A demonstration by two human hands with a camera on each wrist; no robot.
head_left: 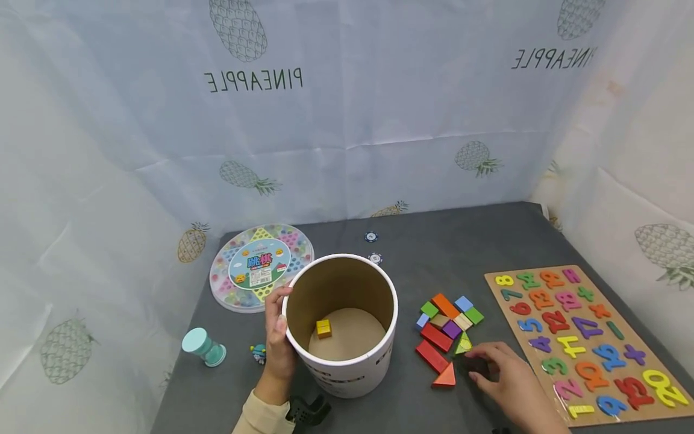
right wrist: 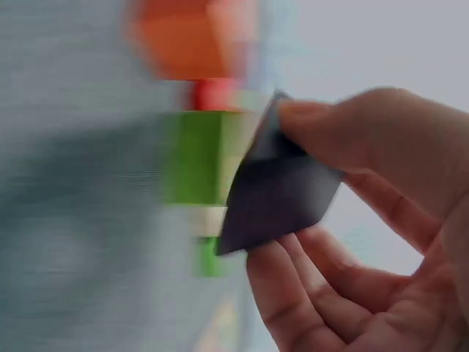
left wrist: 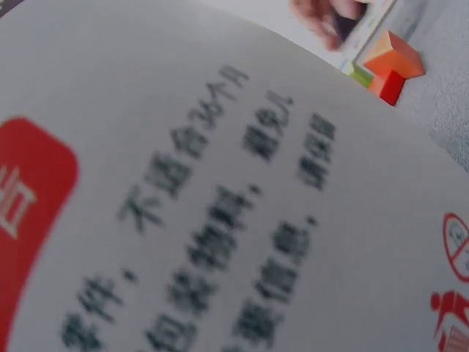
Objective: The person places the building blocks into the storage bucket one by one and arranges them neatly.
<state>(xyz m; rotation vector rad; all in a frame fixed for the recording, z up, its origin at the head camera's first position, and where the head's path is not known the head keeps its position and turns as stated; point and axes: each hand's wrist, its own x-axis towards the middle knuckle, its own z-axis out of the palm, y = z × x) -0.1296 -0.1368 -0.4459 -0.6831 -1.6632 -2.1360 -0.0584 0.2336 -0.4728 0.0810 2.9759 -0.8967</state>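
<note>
The left hand grips the left side of the tub, its axis upright, mouth up. Just right of the blocks, the right hand pinches a dark piece, whose long edge slants down-left in the wrist view.

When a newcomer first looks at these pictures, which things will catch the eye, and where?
Probably the white bucket first, in the middle, held by the left grip, with a yellow block inside. Right of it lie bright blocks, then the number board at far right. In the right wrist view, the right grip pinches a dark block.
</note>
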